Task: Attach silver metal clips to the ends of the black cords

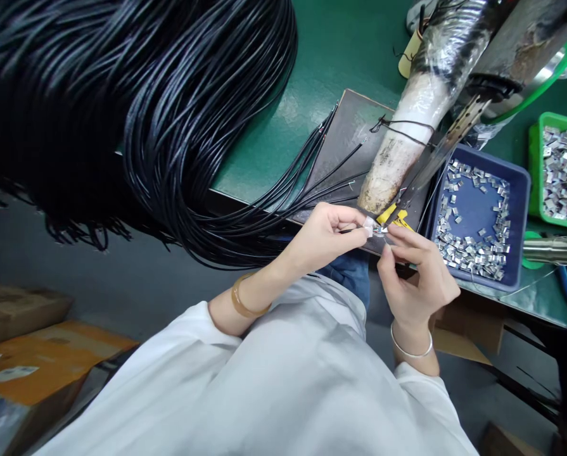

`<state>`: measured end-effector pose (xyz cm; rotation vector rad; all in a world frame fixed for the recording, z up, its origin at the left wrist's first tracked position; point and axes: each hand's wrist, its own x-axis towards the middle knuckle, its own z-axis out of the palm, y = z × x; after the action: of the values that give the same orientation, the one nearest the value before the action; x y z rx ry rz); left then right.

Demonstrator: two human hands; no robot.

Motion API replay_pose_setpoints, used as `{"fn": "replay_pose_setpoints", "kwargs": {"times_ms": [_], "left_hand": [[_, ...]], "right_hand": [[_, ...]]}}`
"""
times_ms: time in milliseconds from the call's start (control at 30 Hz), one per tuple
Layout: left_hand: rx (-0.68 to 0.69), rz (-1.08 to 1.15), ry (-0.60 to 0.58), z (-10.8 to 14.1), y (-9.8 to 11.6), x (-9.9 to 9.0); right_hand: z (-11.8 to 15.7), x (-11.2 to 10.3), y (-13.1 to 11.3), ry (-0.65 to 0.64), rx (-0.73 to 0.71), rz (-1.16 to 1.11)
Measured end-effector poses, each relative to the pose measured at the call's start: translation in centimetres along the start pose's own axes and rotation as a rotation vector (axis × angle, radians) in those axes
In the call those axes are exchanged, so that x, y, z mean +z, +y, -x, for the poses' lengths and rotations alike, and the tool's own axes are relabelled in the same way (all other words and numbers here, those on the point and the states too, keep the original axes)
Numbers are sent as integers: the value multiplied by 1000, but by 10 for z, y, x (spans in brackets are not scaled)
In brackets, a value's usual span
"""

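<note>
My left hand (318, 237) is closed in a pinch on the end of a black cable, with a whitish wrap at its fingertips. Just beyond those fingertips a small shiny metal connector (381, 230) sticks out at the cable end. My right hand (416, 269) meets it from the other side, index fingertip against the connector and thumb just below. Its fingers are drawn together, and what lies between them is too small to make out. Right above the fingertips are yellow pieces (397, 215) below the lower end of a plastic-wrapped tube (401, 139).
A large heap of black cables (207, 126) covers the left, some ends lying on a dark board (350, 126). To the right stand a blue tray (521, 215) and a green bin (535, 171) with small metal parts. Cardboard boxes (55, 354) sit lower left.
</note>
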<state>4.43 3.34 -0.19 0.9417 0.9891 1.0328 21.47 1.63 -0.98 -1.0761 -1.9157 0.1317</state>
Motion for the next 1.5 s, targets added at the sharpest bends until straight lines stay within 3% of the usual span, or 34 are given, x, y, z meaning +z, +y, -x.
{"fn": "replay_pose_setpoints", "kwargs": {"times_ms": [167, 267, 367, 467, 667, 767, 900, 967, 1133, 1200, 1300, 1500], "left_hand": [[24, -33, -61, 6, -6, 4], [101, -149, -45, 13, -10, 8], [238, -319, 19, 18, -12, 11], [357, -428, 62, 21, -14, 13], [450, -470, 143, 24, -24, 15], [425, -393, 158, 26, -26, 13], [295, -167, -20, 29, -25, 9], [249, -75, -73, 29, -25, 7], [246, -66, 83, 25, -28, 10], [241, -87, 144, 22, -29, 11], [220, -86, 148, 18, -28, 12], [216, -32, 114, 9, -23, 13]], "right_hand": [[3, -8, 3, 47, 164, -158], [5, -15, 1, 107, 109, -37], [4, -19, -3, -3, 7, 213], [2, -17, -6, -149, -31, 280], [3, -10, -6, -134, -22, 274], [5, -7, -5, -132, 66, 198], [8, -5, 2, -148, 197, -114], [9, -5, 5, -105, 207, -167], [3, -6, 3, 260, 187, -285], [2, -6, 1, 322, 176, -300], [3, -2, 2, 250, 153, -154], [8, 5, 8, 106, -35, 18]]}}
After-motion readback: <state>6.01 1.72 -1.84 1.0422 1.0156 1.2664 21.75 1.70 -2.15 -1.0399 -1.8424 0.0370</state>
